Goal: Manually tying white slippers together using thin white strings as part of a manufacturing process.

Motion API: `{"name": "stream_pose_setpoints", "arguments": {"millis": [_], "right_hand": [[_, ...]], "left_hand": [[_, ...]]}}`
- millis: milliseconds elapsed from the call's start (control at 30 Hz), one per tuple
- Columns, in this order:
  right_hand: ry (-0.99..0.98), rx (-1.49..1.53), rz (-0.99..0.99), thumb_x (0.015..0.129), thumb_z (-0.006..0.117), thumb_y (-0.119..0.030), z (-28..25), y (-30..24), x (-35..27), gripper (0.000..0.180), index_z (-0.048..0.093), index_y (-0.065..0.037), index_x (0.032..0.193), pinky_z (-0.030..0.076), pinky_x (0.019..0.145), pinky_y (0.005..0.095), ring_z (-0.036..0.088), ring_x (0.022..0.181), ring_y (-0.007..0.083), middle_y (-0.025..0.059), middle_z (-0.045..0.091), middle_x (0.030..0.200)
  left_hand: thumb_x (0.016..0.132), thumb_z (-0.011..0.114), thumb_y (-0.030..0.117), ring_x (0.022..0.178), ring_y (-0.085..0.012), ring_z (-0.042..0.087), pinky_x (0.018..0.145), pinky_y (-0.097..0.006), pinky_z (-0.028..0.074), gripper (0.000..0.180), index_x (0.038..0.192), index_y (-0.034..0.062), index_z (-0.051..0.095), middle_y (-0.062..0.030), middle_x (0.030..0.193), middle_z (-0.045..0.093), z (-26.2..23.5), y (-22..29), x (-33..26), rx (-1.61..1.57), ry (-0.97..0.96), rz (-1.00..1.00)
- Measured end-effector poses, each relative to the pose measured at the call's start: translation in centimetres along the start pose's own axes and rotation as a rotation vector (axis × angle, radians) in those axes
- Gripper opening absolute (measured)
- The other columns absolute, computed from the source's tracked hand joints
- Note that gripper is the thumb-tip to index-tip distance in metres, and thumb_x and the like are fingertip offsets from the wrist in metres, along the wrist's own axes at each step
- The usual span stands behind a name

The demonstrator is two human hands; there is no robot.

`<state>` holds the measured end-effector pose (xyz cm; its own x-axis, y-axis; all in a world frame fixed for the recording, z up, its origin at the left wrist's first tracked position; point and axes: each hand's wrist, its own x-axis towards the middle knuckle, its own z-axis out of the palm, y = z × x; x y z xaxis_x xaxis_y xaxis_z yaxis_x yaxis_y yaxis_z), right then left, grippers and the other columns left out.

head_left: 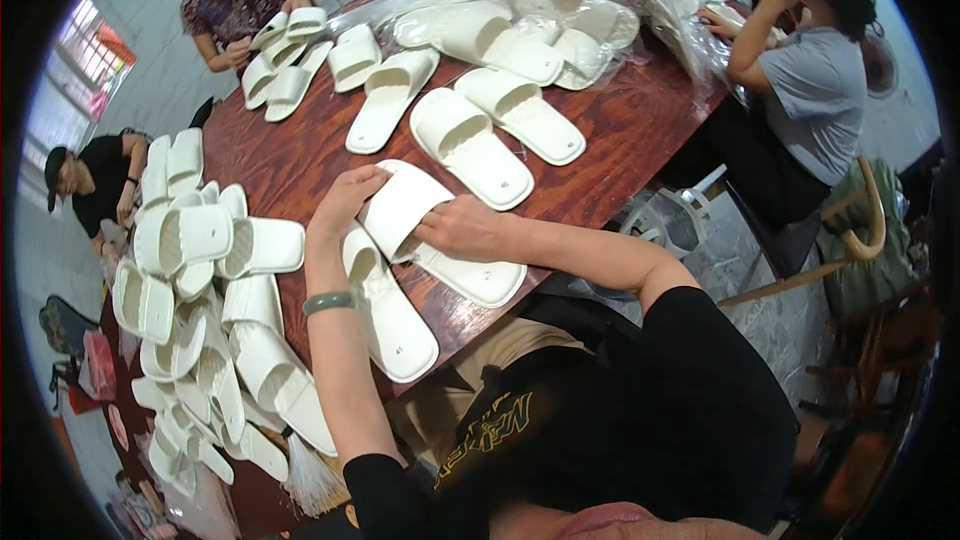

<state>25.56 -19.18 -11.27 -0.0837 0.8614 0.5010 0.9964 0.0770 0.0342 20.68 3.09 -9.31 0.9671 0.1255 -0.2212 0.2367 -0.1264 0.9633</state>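
A white slide slipper [475,281] lies at the table's near edge, its heel toward me. My left hand [350,197] is closed over its toe end, fingertips on the strap's front edge. The fingers of my right hand [463,227] are curled into the strap's opening, pinching its rim; the fingertips are partly hidden inside. Left of it, under my left wrist, rests a second white slipper [392,328], apart from my right hand. Just beyond my hands lies another pair, one slipper [470,150] closer and its mate [525,115] farther right.
A pile of white slippers [200,340] covers the left of the reddish wooden table [600,175]. More slippers lie at the far side beside clear plastic bags [690,10]. Several people sit or stand around the table. A wooden chair [860,230] stands at the right.
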Motion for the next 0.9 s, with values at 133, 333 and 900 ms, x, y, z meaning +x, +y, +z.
{"name": "stream_pose_setpoints", "arguments": {"millis": [133, 333, 900], "right_hand": [[0.05, -0.017, -0.009, 0.07, 0.054, -0.01, 0.2, 0.1, 0.3, 0.011, 0.053, -0.002, 0.077, 0.049, 0.054, 0.032, 0.061, 0.067, 0.0213, 0.0074, 0.057, 0.072], [0.031, -0.033, 0.027, 0.068, 0.055, -0.01, 0.2, 0.7, 0.0, 0.009, 0.053, -0.003, 0.073, 0.049, 0.052, 0.0324, 0.061, 0.065, 0.0211, 0.007, 0.057, 0.07], [-0.066, 0.684, 0.31, 0.081, 0.055, -0.019, 3.9, 1.3, 10.1, 0.024, 0.064, -0.005, 0.098, 0.047, 0.072, 0.0426, 0.061, 0.081, 0.0353, 0.0184, 0.064, 0.085]], "left_hand": [[0.09, 0.054, 0.016, 0.075, -0.006, 0.056, 0.069, -0.02, 0.045, 0.018, 0.094, 0.0004, 0.063, -0.0004, 0.086, 0.063, -0.2, 0.1, -0.2, -0.003, -0.018, -0.005], [0.09, 0.055, 0.017, 0.074, -0.0045, 0.056, 0.066, -0.019, 0.045, 0.019, 0.095, 0.0006, 0.063, 0.0007, 0.083, 0.063, 0.0, -0.1, 0.7, 0.001, -0.002, -0.007], [0.093, 0.041, 0.008, 0.077, -0.0128, 0.058, 0.076, -0.027, 0.046, 0.022, 0.103, -0.0022, 0.058, -0.0074, 0.086, 0.061, 0.9, -1.0, -6.8, 0.08, 0.821, 0.531]]}}
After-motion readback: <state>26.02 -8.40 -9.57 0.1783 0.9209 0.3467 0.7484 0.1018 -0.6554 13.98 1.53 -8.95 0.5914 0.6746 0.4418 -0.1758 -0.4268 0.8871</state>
